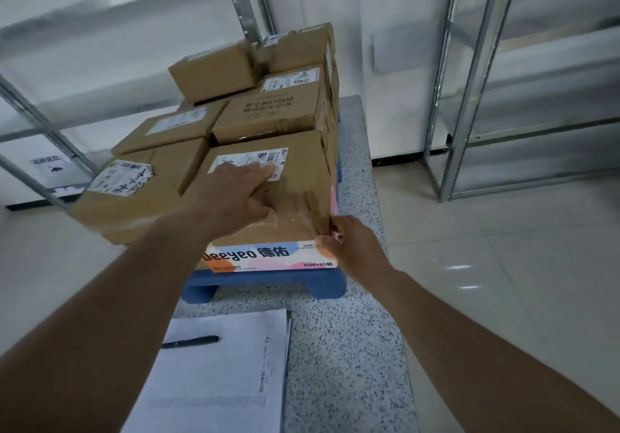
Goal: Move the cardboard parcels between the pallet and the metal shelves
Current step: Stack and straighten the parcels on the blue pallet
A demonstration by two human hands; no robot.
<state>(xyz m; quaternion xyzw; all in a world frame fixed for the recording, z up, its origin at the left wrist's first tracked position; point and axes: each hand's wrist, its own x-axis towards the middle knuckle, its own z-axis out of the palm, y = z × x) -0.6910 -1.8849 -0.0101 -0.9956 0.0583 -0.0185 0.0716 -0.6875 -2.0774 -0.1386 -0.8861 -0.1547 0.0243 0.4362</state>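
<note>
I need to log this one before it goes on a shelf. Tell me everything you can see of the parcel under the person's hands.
The front parcel is a brown cardboard box, its lid sealed with clear tape, a white shipping label on top. Its front face carries a colourful printed band reading Deeyeo. It sits upright at the blue pallet's front right corner, against neighbouring parcels. The left hand rests flat on its lid, partly over the label; the right hand grips its front right corner.

Matt brown cardboard parcels (268,177), sealed with glossy clear tape and white paper labels (250,162), sit on a smooth blue plastic pallet (268,281) over a speckled, grainy floor mat (352,348); bare galvanised metal shelves (469,80) and glossy floor tiles (503,248) stand alongside.
</note>
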